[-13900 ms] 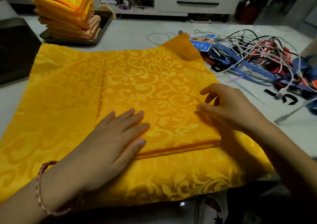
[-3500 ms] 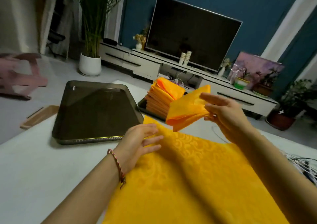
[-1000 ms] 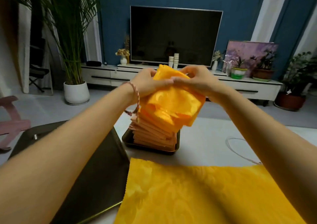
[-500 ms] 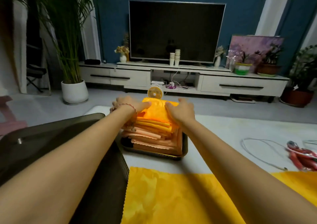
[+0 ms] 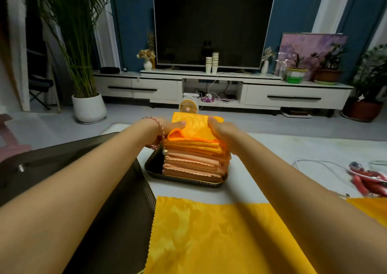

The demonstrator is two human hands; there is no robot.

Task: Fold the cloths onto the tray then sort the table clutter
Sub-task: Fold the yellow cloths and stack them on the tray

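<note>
Folded cloth (image 5: 193,126) atop stack (image 5: 194,162) in tray (image 5: 188,181); left hand (image 5: 165,129), right hand (image 5: 222,130) fingers grip it; cables (image 5: 365,178) right.

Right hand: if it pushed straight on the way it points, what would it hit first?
The right hand grips the top folded cloth; past it, probably the small fan behind the stack, though depth is unclear.

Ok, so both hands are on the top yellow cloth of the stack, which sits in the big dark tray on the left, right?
Not the big tray. The head view shows left hand and right hand on the top yellow cloth, but the stack sits in the small tray beside it.
</note>
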